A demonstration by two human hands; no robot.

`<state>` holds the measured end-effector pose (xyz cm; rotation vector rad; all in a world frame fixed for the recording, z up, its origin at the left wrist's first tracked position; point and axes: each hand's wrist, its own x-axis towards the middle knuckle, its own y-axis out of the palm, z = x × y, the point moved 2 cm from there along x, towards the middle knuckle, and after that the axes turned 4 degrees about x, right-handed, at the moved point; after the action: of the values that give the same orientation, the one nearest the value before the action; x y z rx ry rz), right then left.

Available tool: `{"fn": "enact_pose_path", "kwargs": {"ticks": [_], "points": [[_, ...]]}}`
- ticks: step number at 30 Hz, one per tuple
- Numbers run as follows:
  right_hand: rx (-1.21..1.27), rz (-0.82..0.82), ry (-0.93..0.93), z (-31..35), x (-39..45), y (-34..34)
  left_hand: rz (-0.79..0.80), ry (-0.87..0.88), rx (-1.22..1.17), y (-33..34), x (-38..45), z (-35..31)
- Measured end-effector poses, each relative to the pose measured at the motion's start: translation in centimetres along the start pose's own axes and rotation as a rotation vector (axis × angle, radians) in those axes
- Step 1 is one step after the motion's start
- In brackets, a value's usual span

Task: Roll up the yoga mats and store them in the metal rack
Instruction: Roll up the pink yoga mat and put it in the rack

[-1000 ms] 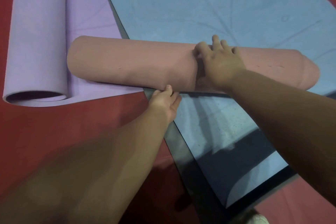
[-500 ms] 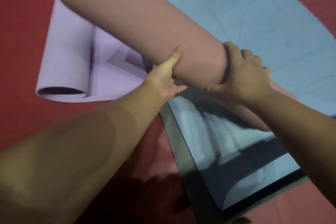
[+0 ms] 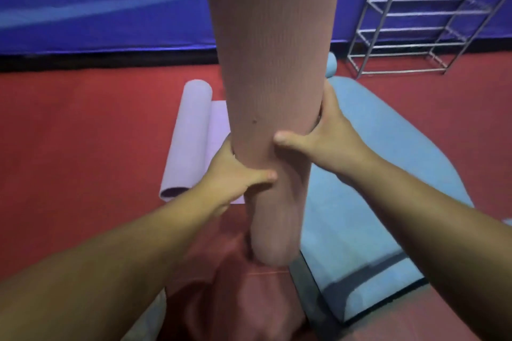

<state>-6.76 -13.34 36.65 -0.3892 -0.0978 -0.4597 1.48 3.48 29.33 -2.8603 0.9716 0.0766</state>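
Note:
A rolled pink yoga mat (image 3: 271, 44) stands upright in front of me, its lower end just above the red floor. My left hand (image 3: 235, 174) grips it from the left, thumb across the front. Higher up, my right hand (image 3: 327, 135) grips its right side, thumb pressed on the front. A lilac mat (image 3: 191, 135), partly rolled, lies on the floor behind to the left. A blue mat (image 3: 388, 163) lies flat on the right. The metal rack (image 3: 415, 16) stands at the back right against the wall.
Red floor (image 3: 69, 133) stretches left and right of the mats. A blue padded wall (image 3: 110, 8) with white markings runs along the back. A small blue roll end (image 3: 331, 65) shows behind the pink mat.
The pink roll went from lying across the blue mat to standing upright in both hands. My view rose from the floor to the wall and rack.

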Motion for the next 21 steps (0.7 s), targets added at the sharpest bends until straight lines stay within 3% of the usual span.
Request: {"fn": "enact_pose_path", "kwargs": {"ticks": [8,15,17,21], "points": [[0.060,-0.027,0.036,2.4,-9.6,3.7,0.120,-0.048,0.228,-4.6,-8.4,-2.7],[0.027,0.026,0.050,1.3,-13.0,5.7,-0.181,0.316,-0.383,-3.4,-13.5,-10.2],[0.029,0.044,0.035,1.4,-13.5,5.8,-0.266,0.375,-0.396,-3.1,-13.7,-11.4],[0.064,0.114,0.033,2.3,-14.1,5.5,-0.401,0.304,-0.242,-2.7,-13.4,-13.2]]}}
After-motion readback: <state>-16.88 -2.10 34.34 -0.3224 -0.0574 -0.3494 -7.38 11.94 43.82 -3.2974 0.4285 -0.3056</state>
